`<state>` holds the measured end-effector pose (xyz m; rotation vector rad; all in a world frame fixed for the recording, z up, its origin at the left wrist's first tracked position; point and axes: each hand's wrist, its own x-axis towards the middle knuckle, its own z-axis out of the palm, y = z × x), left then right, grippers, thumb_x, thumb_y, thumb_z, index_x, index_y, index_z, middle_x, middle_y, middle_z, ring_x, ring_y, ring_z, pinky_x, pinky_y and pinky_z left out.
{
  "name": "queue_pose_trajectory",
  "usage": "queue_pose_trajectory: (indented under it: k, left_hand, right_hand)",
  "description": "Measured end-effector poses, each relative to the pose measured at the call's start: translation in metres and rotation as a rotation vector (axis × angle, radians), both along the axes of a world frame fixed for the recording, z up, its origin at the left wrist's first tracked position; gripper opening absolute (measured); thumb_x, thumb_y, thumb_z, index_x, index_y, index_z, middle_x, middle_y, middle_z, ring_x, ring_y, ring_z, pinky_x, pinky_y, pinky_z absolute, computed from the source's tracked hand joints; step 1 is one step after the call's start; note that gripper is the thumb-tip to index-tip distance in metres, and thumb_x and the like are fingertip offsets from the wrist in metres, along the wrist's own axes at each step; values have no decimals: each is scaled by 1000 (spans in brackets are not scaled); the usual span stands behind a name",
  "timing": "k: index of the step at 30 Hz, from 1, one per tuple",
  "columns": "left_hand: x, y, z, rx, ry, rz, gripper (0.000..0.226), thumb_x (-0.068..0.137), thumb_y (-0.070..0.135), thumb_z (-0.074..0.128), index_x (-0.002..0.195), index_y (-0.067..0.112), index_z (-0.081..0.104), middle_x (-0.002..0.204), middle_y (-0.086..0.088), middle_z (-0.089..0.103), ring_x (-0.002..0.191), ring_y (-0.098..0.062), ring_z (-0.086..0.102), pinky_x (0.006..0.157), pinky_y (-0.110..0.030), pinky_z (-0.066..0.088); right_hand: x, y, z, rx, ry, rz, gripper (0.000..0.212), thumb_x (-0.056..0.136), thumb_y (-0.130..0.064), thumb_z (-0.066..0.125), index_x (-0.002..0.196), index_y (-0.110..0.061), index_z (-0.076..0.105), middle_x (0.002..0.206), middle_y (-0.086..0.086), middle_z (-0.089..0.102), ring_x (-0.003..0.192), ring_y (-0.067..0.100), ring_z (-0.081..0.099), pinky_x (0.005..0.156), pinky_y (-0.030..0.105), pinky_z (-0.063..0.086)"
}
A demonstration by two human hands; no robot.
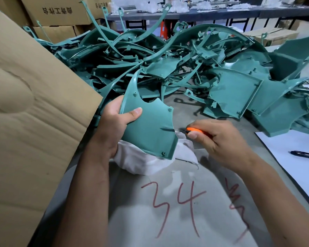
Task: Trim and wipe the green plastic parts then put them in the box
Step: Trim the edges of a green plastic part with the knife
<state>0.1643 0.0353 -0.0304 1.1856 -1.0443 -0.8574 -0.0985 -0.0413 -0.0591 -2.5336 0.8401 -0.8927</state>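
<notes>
I see the left hand (114, 122) gripping one green plastic part (150, 127) by its left edge, thumb on top, holding it up over a white cloth (150, 163) on the grey table (177, 202). The right hand (219, 139) is closed around an orange knife (193, 130), whose tip touches the part's right edge. The big pile of green parts (185, 68) sits just behind, the cardboard box flap (34, 104) stands close on the left, and open table lies near me.
</notes>
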Motion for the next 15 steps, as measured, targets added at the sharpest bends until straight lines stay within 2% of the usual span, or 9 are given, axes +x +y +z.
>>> queue_pose_trajectory:
  k: [2, 5, 7, 9, 12, 15]
  left_hand:
    - [2, 1, -1, 6, -5, -4, 23, 96, 1, 59, 114, 10, 71, 107, -10, 78, 96, -26, 75, 74, -28, 59]
    - [4, 1, -1, 8, -9, -11, 24, 96, 1, 59, 114, 11, 72, 107, -9, 78, 96, -26, 76, 74, -27, 59]
    - [5, 2, -1, 1, -3, -19, 24, 96, 2, 59, 114, 12, 72, 108, -9, 78, 97, -26, 76, 74, -27, 59]
    - [5, 2, 0, -5, -7, -38, 24, 96, 4, 60, 114, 13, 73, 109, -9, 78, 98, -26, 76, 75, -26, 59]
    - [3, 2, 0, -13, -14, -73, 25, 94, 5, 61, 115, 12, 72, 110, -11, 77, 100, -29, 75, 76, -29, 59]
    - [4, 3, 1, -25, -6, -90, 24, 94, 6, 60, 115, 11, 72, 111, -12, 77, 101, -30, 75, 77, -30, 59]
  right_hand:
    - [-2, 0, 2, 44, 25, 49, 47, 99, -65, 47, 91, -26, 72, 75, -12, 63, 69, 11, 58, 59, 39, 49]
    - [-5, 2, 4, 134, 34, 128, 40, 100, -61, 51, 74, -34, 66, 65, -8, 57, 59, 17, 54, 52, 38, 43]
    - [-5, 5, 5, 151, -27, 130, 46, 102, -61, 49, 70, -32, 63, 60, -8, 52, 52, 17, 49, 48, 30, 36]
    - [-2, 7, 7, 78, -117, 55, 49, 105, -59, 45, 70, -29, 61, 58, -11, 49, 52, 14, 47, 50, 23, 32]
    - [3, 6, 4, -49, -164, -95, 47, 107, -53, 44, 73, -24, 56, 61, -11, 46, 59, 13, 49, 53, 36, 39]
    - [6, 6, 2, -54, -141, -110, 37, 105, -58, 44, 81, -35, 59, 66, -19, 52, 66, 9, 54, 55, 34, 41]
